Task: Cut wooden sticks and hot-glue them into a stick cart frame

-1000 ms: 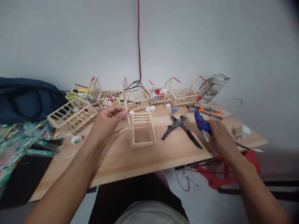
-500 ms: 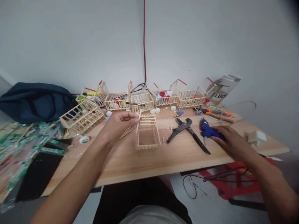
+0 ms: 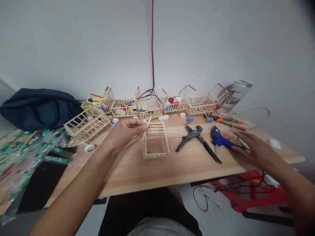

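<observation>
In the head view, my left hand pinches a thin wooden stick at the far left corner of a small basket frame made of sticks. The frame lies on the table before me, with crosswise sticks at its far end. On the right, my right hand is beside the handle end of a blue glue gun, its fingers loosely stretched and slightly blurred. Whether the fingertips touch the handle is hard to tell. Black pliers lie between the frame and the glue gun.
Several finished stick carts line the wall, some holding bottle caps. Another stick cart leans at left, near a dark blue bag and plastic packets. Orange-handled pliers and a can are at right.
My right hand has drawn back to the right from the glue gun, which stays on the table. My left hand and its stick have barely moved.
</observation>
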A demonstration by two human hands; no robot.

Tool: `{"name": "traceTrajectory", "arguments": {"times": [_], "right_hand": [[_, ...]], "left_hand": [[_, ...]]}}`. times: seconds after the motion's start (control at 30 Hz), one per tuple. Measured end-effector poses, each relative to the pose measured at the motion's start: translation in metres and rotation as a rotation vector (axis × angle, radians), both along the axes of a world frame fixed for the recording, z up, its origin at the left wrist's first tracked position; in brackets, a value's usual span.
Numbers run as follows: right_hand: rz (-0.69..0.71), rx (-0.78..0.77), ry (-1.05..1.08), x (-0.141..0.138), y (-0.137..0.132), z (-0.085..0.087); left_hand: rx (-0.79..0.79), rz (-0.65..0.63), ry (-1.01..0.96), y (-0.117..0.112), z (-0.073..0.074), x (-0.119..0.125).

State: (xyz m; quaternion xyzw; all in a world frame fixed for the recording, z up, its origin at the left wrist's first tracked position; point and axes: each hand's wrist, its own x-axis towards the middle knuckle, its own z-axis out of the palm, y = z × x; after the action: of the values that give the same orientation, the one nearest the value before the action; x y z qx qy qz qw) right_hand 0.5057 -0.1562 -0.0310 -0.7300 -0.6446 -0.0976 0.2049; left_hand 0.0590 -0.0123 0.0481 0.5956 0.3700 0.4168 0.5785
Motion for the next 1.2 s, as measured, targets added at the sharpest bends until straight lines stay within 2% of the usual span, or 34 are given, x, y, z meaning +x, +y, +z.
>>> {"name": "traceTrajectory", "arguments": {"times": [0.1,0.2,0.23,0.3,0.4,0.53,0.63,0.83,1.2], "right_hand": [[-0.028,0.084,-0.033,-0.027,-0.005,0.025],[-0.075,0.172,0.027,-0.071,-0.005,0.044],[-0.038,0.213,0.08,-0.088,-0.002,0.046],[0.093,0.271,0.224,-0.123,0.005,0.045],[0.248,0.241,0.423,-0.171,0.022,0.03],[0.3,0.165,0.609,-0.21,0.037,0.01],[0.288,0.139,0.727,-0.221,0.04,0.004],[0.31,0.088,0.798,-0.227,0.039,0.007],[0.347,0.067,0.814,-0.239,0.04,0.003]], "left_hand": [[0.176,0.016,0.13,-0.002,0.005,0.0],[0.372,0.0,0.268,-0.004,0.009,0.003],[0.441,-0.01,0.315,-0.005,0.01,0.004],[0.57,-0.031,0.402,-0.005,0.009,0.008],[0.726,-0.039,0.502,-0.005,0.006,0.015],[0.895,-0.074,0.639,-0.006,0.005,0.022],[0.996,-0.109,0.751,-0.007,0.004,0.026],[1.108,-0.096,0.908,-0.007,-0.004,0.033],[1.178,-0.106,0.95,-0.009,-0.005,0.036]]}}
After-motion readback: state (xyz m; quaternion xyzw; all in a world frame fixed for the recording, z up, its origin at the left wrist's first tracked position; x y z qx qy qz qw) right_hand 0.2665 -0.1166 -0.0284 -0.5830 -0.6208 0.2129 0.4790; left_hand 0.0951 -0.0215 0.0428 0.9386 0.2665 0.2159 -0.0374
